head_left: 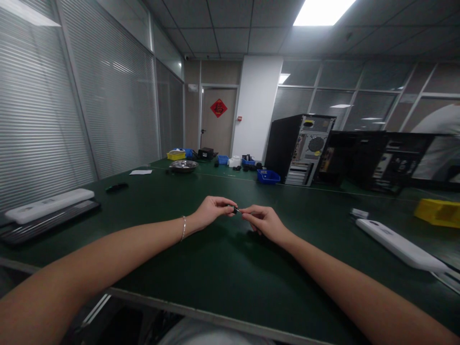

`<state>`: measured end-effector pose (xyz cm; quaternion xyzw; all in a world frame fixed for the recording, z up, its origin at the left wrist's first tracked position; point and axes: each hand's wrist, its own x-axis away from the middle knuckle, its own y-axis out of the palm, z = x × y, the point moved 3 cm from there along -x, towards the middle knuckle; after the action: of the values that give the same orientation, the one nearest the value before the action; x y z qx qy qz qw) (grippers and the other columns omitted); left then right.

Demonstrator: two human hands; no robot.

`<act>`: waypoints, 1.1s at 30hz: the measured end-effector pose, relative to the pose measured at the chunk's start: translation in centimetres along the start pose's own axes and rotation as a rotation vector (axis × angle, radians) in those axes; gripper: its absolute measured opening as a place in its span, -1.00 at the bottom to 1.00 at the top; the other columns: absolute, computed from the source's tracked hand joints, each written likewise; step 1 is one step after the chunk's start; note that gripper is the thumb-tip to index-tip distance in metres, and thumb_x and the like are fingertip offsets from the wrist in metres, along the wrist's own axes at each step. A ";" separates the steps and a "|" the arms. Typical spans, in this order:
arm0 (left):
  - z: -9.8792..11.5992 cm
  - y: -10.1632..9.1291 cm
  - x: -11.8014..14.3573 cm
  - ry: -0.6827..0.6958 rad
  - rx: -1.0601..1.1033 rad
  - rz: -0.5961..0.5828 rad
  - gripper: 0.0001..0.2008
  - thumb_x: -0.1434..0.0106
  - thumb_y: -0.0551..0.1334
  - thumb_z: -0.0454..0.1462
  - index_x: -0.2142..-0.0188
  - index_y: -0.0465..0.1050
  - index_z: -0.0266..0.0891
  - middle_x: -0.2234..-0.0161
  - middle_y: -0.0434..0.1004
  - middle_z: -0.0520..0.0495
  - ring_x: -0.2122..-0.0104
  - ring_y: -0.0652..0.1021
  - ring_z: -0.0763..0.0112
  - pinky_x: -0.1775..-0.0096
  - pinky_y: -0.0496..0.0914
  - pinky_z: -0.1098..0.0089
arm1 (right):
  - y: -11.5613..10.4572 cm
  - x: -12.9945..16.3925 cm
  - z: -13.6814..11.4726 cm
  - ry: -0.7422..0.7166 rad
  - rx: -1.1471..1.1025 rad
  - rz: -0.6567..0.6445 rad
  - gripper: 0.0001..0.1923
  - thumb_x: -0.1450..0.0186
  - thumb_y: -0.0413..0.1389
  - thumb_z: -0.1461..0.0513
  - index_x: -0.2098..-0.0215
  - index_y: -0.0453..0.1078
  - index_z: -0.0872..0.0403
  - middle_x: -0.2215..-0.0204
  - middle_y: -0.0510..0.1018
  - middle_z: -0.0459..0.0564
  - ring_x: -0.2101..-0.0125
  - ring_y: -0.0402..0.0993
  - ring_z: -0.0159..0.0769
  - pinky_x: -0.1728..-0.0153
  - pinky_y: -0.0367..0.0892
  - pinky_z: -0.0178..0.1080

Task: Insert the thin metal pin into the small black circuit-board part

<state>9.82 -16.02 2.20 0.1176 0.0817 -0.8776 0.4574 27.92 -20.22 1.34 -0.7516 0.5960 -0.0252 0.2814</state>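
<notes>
Over the middle of the green table (201, 268), my two hands almost meet. My left hand (212, 210) is closed, pinching a small dark part (235, 210) between thumb and fingertips. My right hand (264, 218) is closed too; its thumb and index finger grip a thin, shiny metal piece (239, 211) whose tip reaches the dark part. Both items are too small for me to tell their exact kind. A silver bracelet (184, 228) circles my left wrist.
White power strips lie left (50, 205) and right (398, 243). Farther back stand a metal bowl (183, 166), a blue bin (268, 177) and a black computer tower (287, 148). A yellow bin (438, 212) sits far right. A person in white (440, 124) is behind the computers.
</notes>
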 end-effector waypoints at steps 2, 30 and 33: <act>0.2 0.1 0.1 0.002 -0.050 -0.009 -0.71 0.00 0.37 -0.29 0.25 0.54 -0.39 0.30 0.59 -0.18 0.33 0.56 0.32 0.19 0.42 0.29 | 0.0 0.1 -0.1 0.000 0.013 -0.009 -0.64 -0.21 0.12 0.07 0.16 0.46 0.15 0.71 0.31 -0.20 0.74 0.16 -0.51 0.73 0.13 -0.41; 0.3 0.0 0.6 0.066 -0.620 -0.470 -0.74 -0.31 0.03 -0.23 0.29 0.46 -0.27 0.36 0.33 0.00 0.34 0.35 0.42 0.26 0.24 0.44 | -0.9 -0.1 0.7 0.029 -0.195 0.005 -0.67 -0.18 0.17 0.08 0.16 0.46 0.10 0.38 0.50 -0.02 0.65 0.29 -0.51 0.77 0.16 -0.44; 0.4 0.6 0.9 0.117 -0.732 -0.494 -0.72 -0.33 0.00 -0.21 0.25 0.46 -0.23 0.26 0.33 -0.03 0.26 0.37 0.38 0.17 0.25 0.41 | -0.8 -0.1 0.7 0.027 -0.187 -0.008 -0.66 -0.18 0.16 0.09 0.15 0.46 0.11 0.38 0.50 -0.02 0.66 0.29 -0.51 0.77 0.16 -0.44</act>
<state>9.75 -17.16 2.27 -0.0255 0.4385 -0.8657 0.2402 28.88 -19.74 1.17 -0.7766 0.5965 0.0193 0.2020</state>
